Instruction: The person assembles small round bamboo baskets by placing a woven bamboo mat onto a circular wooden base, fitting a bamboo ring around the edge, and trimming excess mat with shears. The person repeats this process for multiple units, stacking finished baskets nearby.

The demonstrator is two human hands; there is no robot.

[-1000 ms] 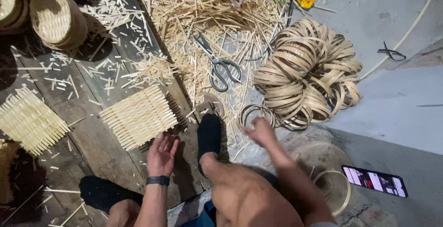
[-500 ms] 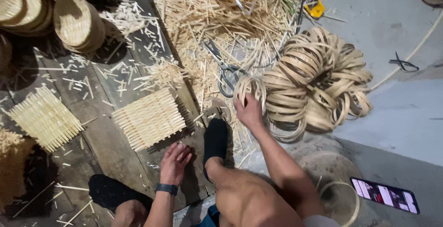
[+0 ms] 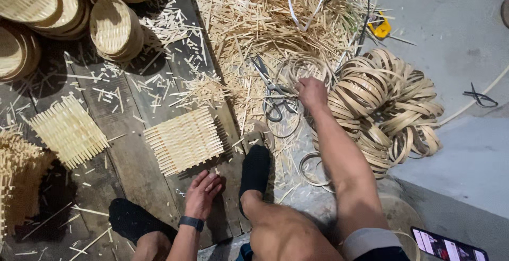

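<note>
My right hand reaches forward and grips a thin bamboo ring lifted beside the scissors, left of a pile of coiled bamboo rings. My left hand rests fingers-down on the dark wooden board, at the near edge of a square woven bamboo mat. My black-socked feet sit on the board on either side of that hand. Another loose ring lies by my right shin.
A second woven mat lies to the left. Stacked round bamboo trays stand at the back left. A heap of bamboo slivers covers the back middle. A phone lies at the lower right on grey floor.
My right hand has moved forward from near my foot to the scissors area, lifting a ring. The left hand has stayed by the mat.
</note>
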